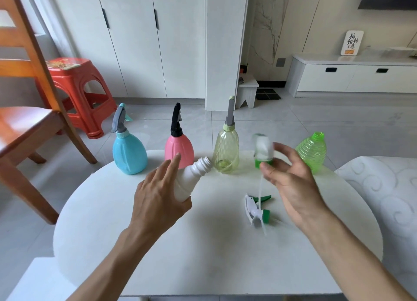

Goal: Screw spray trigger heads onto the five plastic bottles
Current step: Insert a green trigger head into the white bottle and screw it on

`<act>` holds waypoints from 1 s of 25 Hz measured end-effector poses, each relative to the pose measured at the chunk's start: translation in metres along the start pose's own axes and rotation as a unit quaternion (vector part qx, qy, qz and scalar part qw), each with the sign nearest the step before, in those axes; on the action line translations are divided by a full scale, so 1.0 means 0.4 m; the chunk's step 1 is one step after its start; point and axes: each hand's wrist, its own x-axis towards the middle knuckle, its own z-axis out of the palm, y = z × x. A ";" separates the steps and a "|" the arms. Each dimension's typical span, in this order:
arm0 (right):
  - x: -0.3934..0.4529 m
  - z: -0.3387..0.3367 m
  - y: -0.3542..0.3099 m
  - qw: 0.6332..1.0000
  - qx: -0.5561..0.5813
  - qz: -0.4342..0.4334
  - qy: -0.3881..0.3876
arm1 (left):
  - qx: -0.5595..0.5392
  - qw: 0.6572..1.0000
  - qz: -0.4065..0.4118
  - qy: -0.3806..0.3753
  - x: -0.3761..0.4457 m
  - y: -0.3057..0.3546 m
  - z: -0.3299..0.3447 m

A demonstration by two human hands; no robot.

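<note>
One round white table point(203, 267) carries everything, its near half bare. The left hand point(158, 201) clamps the white plastic bottle point(191, 179), tilted, open neck pointing up-right toward the table's far edge. Right of it, the right hand point(291, 179) pinches a blurred green-collared white trigger head point(262, 150), nozzle up, dip tube hanging.

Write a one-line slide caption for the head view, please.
Left hand tilts an open white bottle while right hand lifts a blurred trigger head.
</note>
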 end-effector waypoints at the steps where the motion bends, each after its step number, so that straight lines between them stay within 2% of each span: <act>1: 0.008 -0.015 -0.016 0.998 0.058 -0.009 0.011 | 0.000 1.000 0.001 -0.004 -0.002 0.002 0.000; 4: 0.020 -0.045 -0.041 0.988 0.152 -0.024 0.028 | 0.005 1.000 0.011 -0.014 -0.008 0.011 0.007; 11: 0.015 -0.060 -0.045 0.984 0.168 -0.036 0.044 | 0.004 0.999 0.028 -0.018 -0.009 0.017 0.031; 25: 0.022 -0.055 -0.032 0.983 0.177 -0.050 0.012 | -0.007 0.999 0.035 -0.018 -0.013 0.023 0.040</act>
